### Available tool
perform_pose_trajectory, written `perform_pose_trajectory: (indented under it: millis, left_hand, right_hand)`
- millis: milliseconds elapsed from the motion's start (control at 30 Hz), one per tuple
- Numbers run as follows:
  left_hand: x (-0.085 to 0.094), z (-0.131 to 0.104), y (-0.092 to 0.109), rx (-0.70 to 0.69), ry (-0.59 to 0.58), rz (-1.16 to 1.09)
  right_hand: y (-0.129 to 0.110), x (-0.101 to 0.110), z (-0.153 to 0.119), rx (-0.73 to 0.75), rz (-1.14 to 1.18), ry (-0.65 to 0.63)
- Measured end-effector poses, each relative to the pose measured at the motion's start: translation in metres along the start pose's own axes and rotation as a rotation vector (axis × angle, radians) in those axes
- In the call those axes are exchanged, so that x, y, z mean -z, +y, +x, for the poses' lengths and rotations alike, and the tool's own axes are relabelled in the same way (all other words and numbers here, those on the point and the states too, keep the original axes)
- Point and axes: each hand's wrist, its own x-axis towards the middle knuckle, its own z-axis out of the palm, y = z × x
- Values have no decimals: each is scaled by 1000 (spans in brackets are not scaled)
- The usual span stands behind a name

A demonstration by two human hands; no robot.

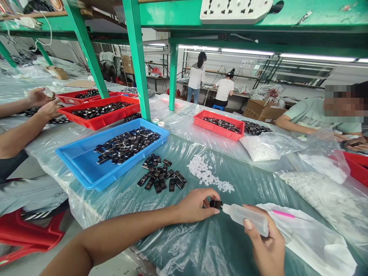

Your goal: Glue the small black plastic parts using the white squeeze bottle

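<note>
Holding a small black part (215, 204) against the tip of a squeeze bottle (244, 217) just above the plastic-covered table (201, 245).

Left hand (195, 206) pinches the part; right hand (266, 245) is wrapped around the bottle, whose long axis runs leftward, nozzle pointing at the part. Beyond lie loose black parts (161, 178), white bits (205, 174) and a blue tray (83, 163).

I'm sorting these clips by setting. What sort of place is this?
Most likely a small-parts assembly workshop. Trays, like the blue tray, hold many identical black parts, several people sit at plastic-covered benches, and the left hand holds one part against a squeeze bottle in the right hand.
</note>
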Motion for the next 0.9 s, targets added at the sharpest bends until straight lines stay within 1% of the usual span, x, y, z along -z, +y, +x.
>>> perform_pose_trajectory:
  millis: [67,167,333,400,533,600,700,900]
  left_hand:
    - [0,0,0,0,4,-14]
    - [0,0,-1,-20,4,-14]
    - [-1,1,-2,-42,10,21]
    - [-1,1,-2,-43,17,36]
    - [0,0,-2,-39,12,57]
    - [0,0,-1,-35,6,56]
    - [0,0,-1,-36,4,49]
    - [0,0,-1,-37,-1,63]
  right_hand:
    - [5,3,3,-11,11,-5]
    - [10,5,5,18,1,-2]
    - [7,2,1,63,-21,-4]
    - [7,1,1,102,-44,-18]
    - [11,3,1,234,-127,-50]
    - [12,4,1,265,-146,-52]
    - [11,4,1,230,-120,-49]
    - [-1,-2,-3,48,-21,-8]
